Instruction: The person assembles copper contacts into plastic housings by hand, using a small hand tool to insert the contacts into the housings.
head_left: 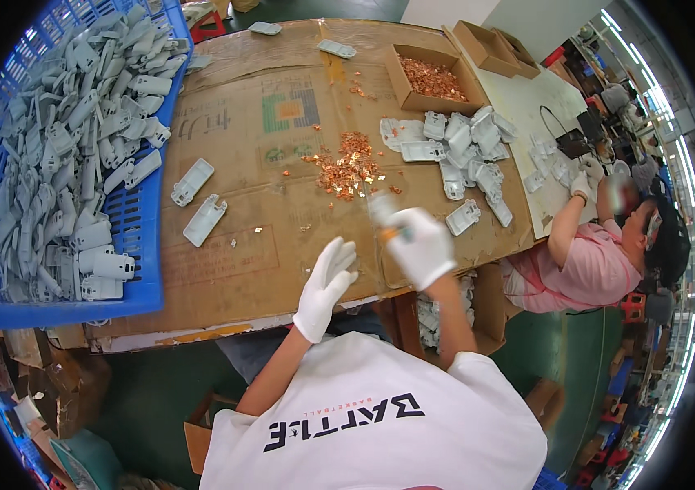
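- Our worktop (282, 237) is covered with flattened brown cardboard, and it carries everything below.
- A blue plastic crate (139, 237) sits at its left end, heaped with grey plastic housings (78, 139).
- A second heap of pale grey housings (466, 151) lies at the far right, just below an open cardboard box (433, 79) holding small copper pieces.
- Two single housings (199, 200) lie side by side near the crate.
- A loose pile of copper contacts (350, 167) is spread mid-worktop.
- Our right hand (421, 245), in a white glove, is closed around a small blurred part (381, 208) raised just beside the copper pile; we cannot tell what kind it is.
- Our left hand (327, 282), also gloved, is open with fingers spread, holding nothing, near the worktop's near edge.
- A co-worker in pink (588, 265) sits at the right.
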